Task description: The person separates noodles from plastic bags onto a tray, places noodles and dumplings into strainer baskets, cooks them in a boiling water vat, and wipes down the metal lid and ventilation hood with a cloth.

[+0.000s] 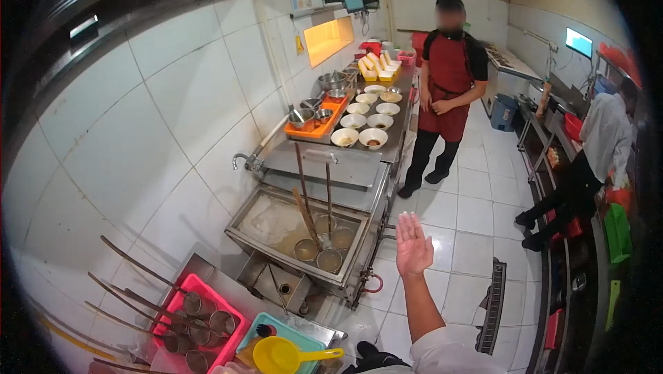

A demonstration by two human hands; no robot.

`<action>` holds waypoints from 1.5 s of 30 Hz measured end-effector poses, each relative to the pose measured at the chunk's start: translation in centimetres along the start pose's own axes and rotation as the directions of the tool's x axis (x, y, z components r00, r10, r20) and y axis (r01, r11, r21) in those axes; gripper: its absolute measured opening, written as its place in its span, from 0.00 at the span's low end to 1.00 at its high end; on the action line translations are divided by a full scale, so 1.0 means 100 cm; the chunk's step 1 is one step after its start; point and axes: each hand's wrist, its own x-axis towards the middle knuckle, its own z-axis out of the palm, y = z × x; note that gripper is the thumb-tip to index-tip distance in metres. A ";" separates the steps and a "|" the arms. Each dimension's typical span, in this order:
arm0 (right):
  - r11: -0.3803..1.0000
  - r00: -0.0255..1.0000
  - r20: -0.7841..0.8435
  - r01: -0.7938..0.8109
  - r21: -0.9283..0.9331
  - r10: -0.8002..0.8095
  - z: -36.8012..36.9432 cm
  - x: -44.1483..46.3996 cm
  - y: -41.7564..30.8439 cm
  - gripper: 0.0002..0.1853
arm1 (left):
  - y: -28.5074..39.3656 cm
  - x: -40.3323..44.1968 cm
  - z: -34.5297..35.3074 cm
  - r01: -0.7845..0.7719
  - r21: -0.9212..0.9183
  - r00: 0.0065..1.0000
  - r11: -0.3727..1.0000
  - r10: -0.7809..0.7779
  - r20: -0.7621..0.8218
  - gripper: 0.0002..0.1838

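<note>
Raised over the tiled floor, my right hand (pixel 414 246) has its fingers stretched out and its palm showing, with nothing in it. It is apart from the metal cooking vat (pixel 238 225) to its left, where several strainer baskets (pixel 330 260) with long handles sit in cloudy liquid. White bowls (pixel 373 139), some with sauce in them, stand in two rows on the steel counter behind the vat. My left hand is out of view.
A person in a red apron (pixel 450 63) stands in the aisle; another person (pixel 601 139) bends at the right shelves. A pink basket (pixel 235 312) with strainers and a yellow ladle (pixel 276 355) are at lower left. A drain grate (pixel 492 305) lies in the floor.
</note>
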 end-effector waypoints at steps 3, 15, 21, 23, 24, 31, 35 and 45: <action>0.999 0.999 -0.004 -0.032 -0.019 0.032 0.001 -0.022 0.004 0.40 | 0.015 -0.003 0.000 0.018 -0.135 0.999 0.991 -0.024 -0.046 0.07; 0.979 0.979 -0.031 -0.198 0.054 0.200 0.017 -0.093 0.021 0.36 | 0.065 -0.007 -0.047 -0.242 0.414 0.965 0.878 0.264 0.005 0.03; 0.968 0.967 -0.045 -0.249 0.022 0.250 0.022 -0.105 0.024 0.35 | 0.062 -0.014 -0.053 -0.181 0.394 0.980 0.901 0.198 -0.001 0.02; 0.952 0.953 -0.085 -0.296 -0.075 0.290 0.024 -0.109 0.024 0.35 | 0.054 -0.011 -0.050 -0.161 0.399 0.982 0.903 0.186 -0.026 0.02; 0.950 0.951 -0.089 -0.302 -0.076 0.295 0.023 -0.110 0.023 0.35 | 0.048 -0.010 -0.048 -0.138 0.405 0.983 0.904 0.173 -0.053 0.02; 0.970 0.965 0.151 -0.227 0.085 0.213 0.095 -0.083 -0.003 0.43 | 0.029 -0.001 -0.056 -0.231 0.449 0.967 0.863 0.253 0.011 0.07; 0.994 0.937 0.334 -0.093 -0.050 0.105 0.125 -0.049 -0.011 0.45 | 0.039 -0.004 -0.052 -0.202 0.462 0.976 0.863 0.215 0.024 0.05; 0.957 0.949 0.151 -0.288 0.048 0.278 0.057 -0.075 0.011 0.42 | 0.043 -0.002 -0.029 -0.133 0.434 0.989 0.891 0.151 -0.007 0.04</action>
